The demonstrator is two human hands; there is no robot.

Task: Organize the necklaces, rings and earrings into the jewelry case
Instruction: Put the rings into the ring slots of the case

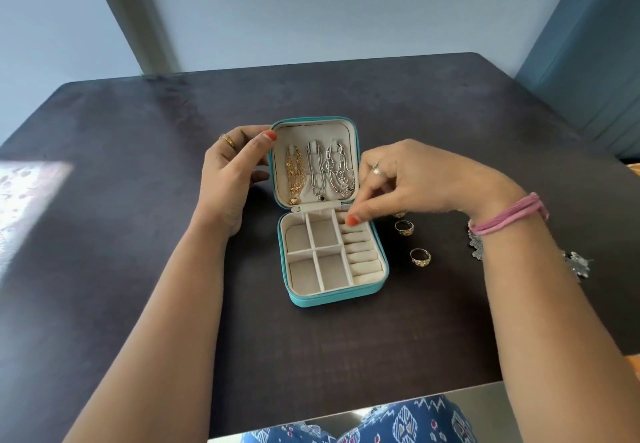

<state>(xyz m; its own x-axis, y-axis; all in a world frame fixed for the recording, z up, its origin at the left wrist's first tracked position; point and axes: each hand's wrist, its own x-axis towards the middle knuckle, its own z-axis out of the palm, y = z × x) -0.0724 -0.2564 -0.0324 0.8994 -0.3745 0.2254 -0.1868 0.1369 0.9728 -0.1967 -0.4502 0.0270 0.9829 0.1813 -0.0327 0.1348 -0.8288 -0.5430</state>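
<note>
The right hand (398, 179) is reaching over the far right corner of the teal jewelry case (332, 290), its thumb and fingers curled together above the farthest ring slot; whether they are pinching anything is too small to tell. Behind that hand, one ring (400, 214) is lying mostly hidden on the dark table (138, 234). Two more rings are showing whole just right of the case: one (404, 227) farther, one (420, 256) nearer. Farther right, the wrist and forearm are cutting off two silver flower-shaped earrings (476, 247), (576, 266).

The case is sitting open at the table's middle. The left hand (235, 172) is gripping the left edge of the raised lid (277, 165), thumb on its rim. Three necklaces are hanging inside the lid: a gold chain (295, 174) at left, a silver chain (317, 174) in the middle, and a chunkier silver chain (341, 172) at right. The tray's four square compartments are showing only lining.
</note>
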